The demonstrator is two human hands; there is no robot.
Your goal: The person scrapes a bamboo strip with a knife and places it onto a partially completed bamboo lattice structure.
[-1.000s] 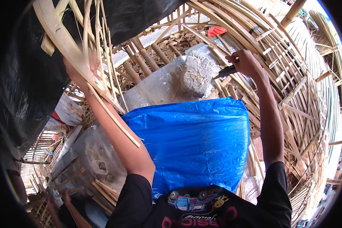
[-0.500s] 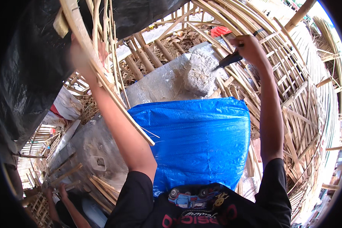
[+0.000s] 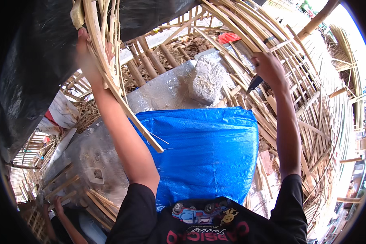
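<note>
Quick tally from my feed: I counted two hands, the left hand (image 3: 87, 57) up on one bundle of bamboo strips (image 3: 110, 77) and the right hand (image 3: 270, 69) around one dark-handled knife (image 3: 256, 83). There was one blue tarp (image 3: 203, 150), one grey stone block (image 3: 209, 83), one red object (image 3: 228, 37), and one black plastic sheet (image 3: 32, 69). The woven bamboo frames (image 3: 313, 105) overlapped too much to count.

Bright blue tarp (image 3: 207, 154), pale tan bamboo strips (image 3: 122, 101), black plastic sheet (image 3: 32, 65).
</note>
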